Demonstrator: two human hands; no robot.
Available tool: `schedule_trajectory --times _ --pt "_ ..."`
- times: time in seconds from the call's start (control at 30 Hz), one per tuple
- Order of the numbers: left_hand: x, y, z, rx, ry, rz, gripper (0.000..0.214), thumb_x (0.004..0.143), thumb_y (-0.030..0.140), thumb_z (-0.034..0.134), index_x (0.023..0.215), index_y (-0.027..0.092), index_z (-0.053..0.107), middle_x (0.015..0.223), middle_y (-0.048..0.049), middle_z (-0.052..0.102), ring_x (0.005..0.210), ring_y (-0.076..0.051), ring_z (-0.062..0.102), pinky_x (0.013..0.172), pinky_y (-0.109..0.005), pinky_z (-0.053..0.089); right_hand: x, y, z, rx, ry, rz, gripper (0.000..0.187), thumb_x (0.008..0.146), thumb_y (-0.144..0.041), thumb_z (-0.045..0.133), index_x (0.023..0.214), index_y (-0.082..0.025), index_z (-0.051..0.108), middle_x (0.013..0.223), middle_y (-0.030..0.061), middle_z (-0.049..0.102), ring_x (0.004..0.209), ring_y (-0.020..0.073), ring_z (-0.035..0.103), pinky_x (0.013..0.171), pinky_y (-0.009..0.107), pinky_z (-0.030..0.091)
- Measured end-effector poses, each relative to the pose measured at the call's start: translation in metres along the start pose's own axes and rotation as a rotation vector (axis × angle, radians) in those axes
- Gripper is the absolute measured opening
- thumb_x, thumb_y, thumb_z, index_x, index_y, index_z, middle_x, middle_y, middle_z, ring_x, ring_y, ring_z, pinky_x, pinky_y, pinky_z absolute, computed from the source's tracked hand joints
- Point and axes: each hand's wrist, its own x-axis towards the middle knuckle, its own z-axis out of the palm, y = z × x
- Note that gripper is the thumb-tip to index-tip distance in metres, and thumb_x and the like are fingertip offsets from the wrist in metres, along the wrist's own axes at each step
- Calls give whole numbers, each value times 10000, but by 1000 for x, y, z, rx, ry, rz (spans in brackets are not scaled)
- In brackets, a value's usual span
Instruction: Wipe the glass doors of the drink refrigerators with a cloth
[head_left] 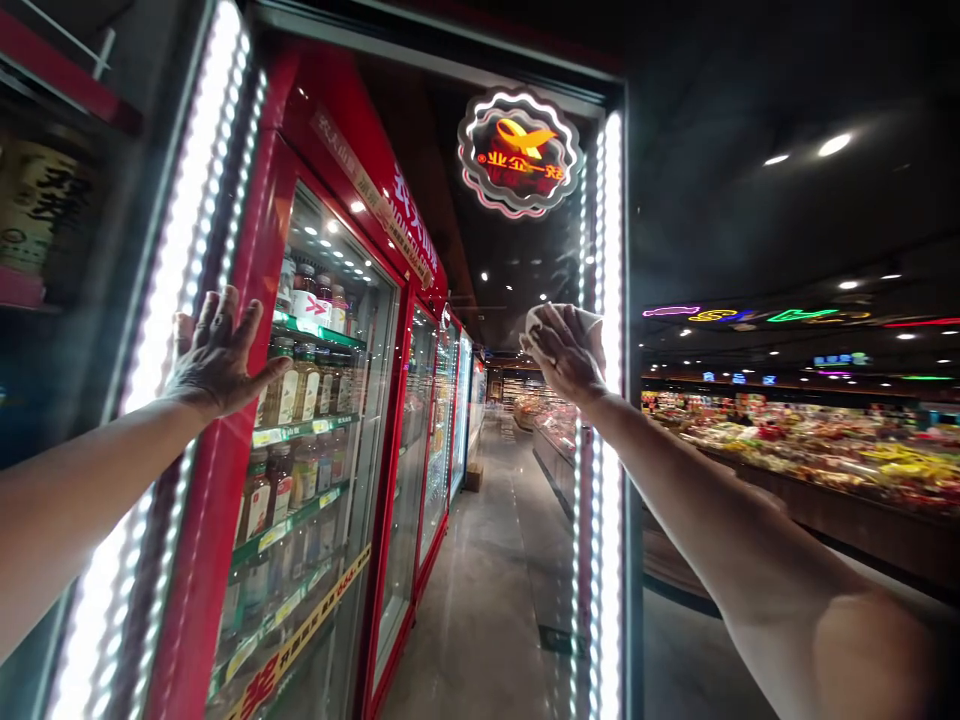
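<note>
A glass door framed by bright LED strips stands before me, with a lit scalloped sign near its top, its lettering reversed. My left hand is open, fingers spread, at the door's left LED strip. Under my right hand a pale folded cloth is pressed against the glass, close to the right LED strip. The fingers lie over the cloth, and its far side is hidden.
Through the glass, red drink coolers with bottles on shelves line the left of an aisle. Long produce displays run along the right. At the far left, a large labelled container sits on a shelf.
</note>
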Motion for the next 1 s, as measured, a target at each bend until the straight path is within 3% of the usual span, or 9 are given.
schedule_trajectory --times 0.1,0.27,0.33,0.4,0.5,0.63,0.7,0.9,1.0 --pt "0 1 0 13 0 4 948 916 752 246 1661 193 70 1735 -97 -60 1595 -327 -90 1268 -601 -40 -2 8 1 -3 22 2 426 1039 -375 446 1444 -350 575 1651 -27 394 1591 298 187 1260 620 273" --pt "0 1 0 14 -18 -17 955 911 767 255 1660 196 94 1733 -101 -67 1594 -319 -94 1273 -583 -38 29 4 4 18 153 283 509 1035 -452 435 1517 -307 502 1648 43 394 1565 381 244 1194 684 340" --pt "0 0 0 10 -20 -16 952 916 762 261 1660 196 84 1730 -103 -79 1596 -317 -88 1273 -585 -37 33 -13 7 46 159 226 483 1033 -480 442 1485 -341 539 1644 19 400 1567 382 238 1193 701 329" --pt "-1 1 -1 6 -15 -9 954 918 761 256 1660 192 74 1731 -102 -78 1597 -313 -88 1272 -587 -38 29 -28 7 52 108 66 426 1034 -463 456 1424 -368 598 1636 -22 414 1577 344 224 1223 677 308" --pt "-1 1 0 0 -14 -14 966 909 775 245 1660 191 78 1736 -93 -64 1597 -311 -94 1274 -581 -45 25 -29 4 33 14 -80 372 1027 -426 484 1353 -370 656 1621 -48 438 1580 307 230 1248 635 300" --pt "-1 1 1 -9 -10 -7 989 891 782 231 1660 177 88 1738 -88 -31 1598 -301 -99 1277 -553 -83 40 -15 5 45 116 190 444 1028 -456 455 1439 -348 586 1629 11 429 1556 361 281 1200 681 332" --pt "-1 1 2 -14 -4 -3 999 887 784 222 1659 164 95 1737 -91 -41 1600 -303 -85 1277 -543 -92 47 -24 9 55 163 280 471 1039 -465 412 1471 -341 555 1644 26 403 1553 383 277 1180 713 331" --pt "-1 0 3 -23 8 2 989 891 785 235 1659 172 115 1739 -83 5 1598 -300 -105 1281 -551 -75 36 -72 6 46 6 -185 364 1031 -392 490 1361 -457 628 1630 -104 408 1575 285 250 1258 636 266" --pt "-1 0 3 -23 8 -2 971 898 773 249 1660 187 112 1737 -84 61 1598 -291 -107 1282 -561 -64 38 -64 2 46 -7 -143 395 1028 -393 489 1407 -418 596 1625 -69 426 1568 282 272 1248 631 287"
